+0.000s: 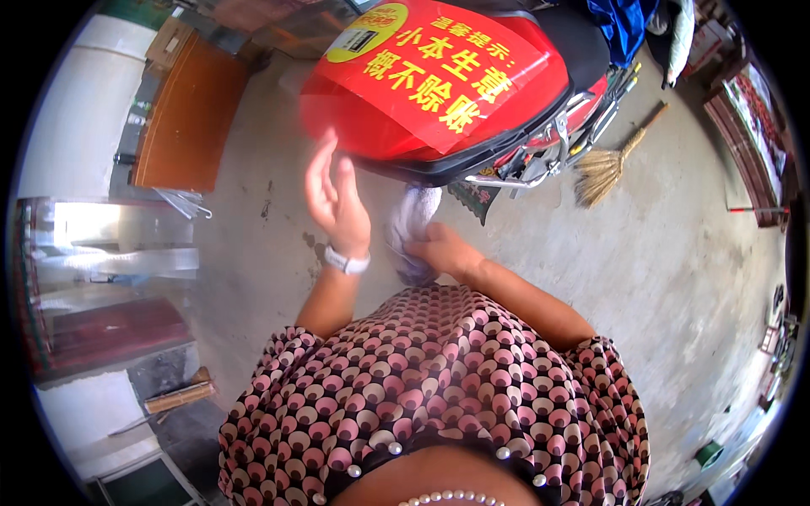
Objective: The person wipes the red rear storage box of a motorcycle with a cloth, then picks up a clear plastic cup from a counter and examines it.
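My left fingers (325, 173) are spread, raised beside the red scooter cover (439, 93); my right hand (440, 250) seems to clutch a grey cloth (411, 226) just below it, which could slip free from a loose grip

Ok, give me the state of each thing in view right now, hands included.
Left hand: raised, open, fingers at the edge of the red panel, holding nothing.
Right hand: closed around the cloth.
Cloth: bunched up, gripped, just below the panel.
Red panel: covered by a red notice with yellow writing.
Wristwatch: strapped on the left wrist.
Broom: lying flat on the concrete floor.
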### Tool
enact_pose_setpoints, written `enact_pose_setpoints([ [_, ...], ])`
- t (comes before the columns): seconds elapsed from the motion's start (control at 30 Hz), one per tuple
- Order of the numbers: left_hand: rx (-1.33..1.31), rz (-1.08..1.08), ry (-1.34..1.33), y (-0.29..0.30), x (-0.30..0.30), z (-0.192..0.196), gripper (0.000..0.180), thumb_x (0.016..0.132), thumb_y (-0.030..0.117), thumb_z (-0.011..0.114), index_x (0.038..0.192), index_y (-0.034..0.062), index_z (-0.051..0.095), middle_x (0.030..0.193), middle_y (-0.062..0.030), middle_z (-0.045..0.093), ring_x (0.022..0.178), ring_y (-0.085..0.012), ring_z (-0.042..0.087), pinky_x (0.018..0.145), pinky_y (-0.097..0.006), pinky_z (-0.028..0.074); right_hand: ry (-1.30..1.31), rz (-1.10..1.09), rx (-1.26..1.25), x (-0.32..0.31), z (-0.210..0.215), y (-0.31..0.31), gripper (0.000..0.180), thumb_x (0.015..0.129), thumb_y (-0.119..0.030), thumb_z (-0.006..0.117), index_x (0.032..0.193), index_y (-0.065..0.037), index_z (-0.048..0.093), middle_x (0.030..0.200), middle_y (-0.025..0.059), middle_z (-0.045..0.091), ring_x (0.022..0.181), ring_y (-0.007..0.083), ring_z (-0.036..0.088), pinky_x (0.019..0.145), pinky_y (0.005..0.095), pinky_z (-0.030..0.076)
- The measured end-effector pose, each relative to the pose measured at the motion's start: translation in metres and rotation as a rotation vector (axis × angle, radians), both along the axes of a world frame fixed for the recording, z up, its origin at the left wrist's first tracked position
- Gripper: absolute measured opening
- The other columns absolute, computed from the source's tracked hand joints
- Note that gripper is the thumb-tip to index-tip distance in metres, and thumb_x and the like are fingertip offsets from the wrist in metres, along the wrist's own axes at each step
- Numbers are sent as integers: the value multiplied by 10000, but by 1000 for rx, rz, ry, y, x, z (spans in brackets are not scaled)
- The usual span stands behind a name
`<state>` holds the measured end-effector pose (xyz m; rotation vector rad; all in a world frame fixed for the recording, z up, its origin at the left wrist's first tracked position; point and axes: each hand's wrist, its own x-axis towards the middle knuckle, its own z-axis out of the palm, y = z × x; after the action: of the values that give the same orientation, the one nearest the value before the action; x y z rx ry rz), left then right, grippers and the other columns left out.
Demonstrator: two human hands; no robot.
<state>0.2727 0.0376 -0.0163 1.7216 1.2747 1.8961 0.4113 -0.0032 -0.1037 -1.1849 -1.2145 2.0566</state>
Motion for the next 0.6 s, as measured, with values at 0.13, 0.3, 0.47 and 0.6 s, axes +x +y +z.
enact_pose_setpoints([
  [0.13, -483, 113, -299, -65, -32, -70, 336, 923, 43, 540, 1257, 19, 512, 1271, -102, 549, 1186, -203, 512, 985, -322, 414, -316, 113, 417, 5, 6, -4, 357, 785, -272, 677, 823, 76, 606, 825, 251, 643, 814, 373, 640, 746, 420, 500],
  [0.3, -1241, -451, -1049, -90, -59, -95, 338, 970, 156, 479, 1290, 50, 493, 1264, -87, 542, 1154, -208, 531, 980, -343, 440, -463, 248, 835, 7, 57, -2, 262, 796, -196, 629, 845, 60, 597, 891, 261, 640, 854, 418, 633, 758, 446, 514],
  [0.47, -643, -821, -703, -95, -42, -91, 314, 995, 211, 451, 1270, 64, 488, 1224, -89, 563, 1132, -209, 555, 981, -386, 456, -533, 375, 1164, -15, 111, -8, 254, 820, -196, 639, 975, 4, 616, 951, 200, 650, 822, 333, 664, 728, 406, 543],
  [0.6, -670, -867, -1606, -77, -34, -105, 334, 999, 238, 456, 1282, 61, 477, 1235, -92, 564, 1156, -234, 550, 1021, -409, 434, -451, 91, 1448, -15, 143, 18, 340, 770, -46, 708, 1098, 4, 631, 1041, 170, 665, 945, 323, 647, 819, 381, 532],
])
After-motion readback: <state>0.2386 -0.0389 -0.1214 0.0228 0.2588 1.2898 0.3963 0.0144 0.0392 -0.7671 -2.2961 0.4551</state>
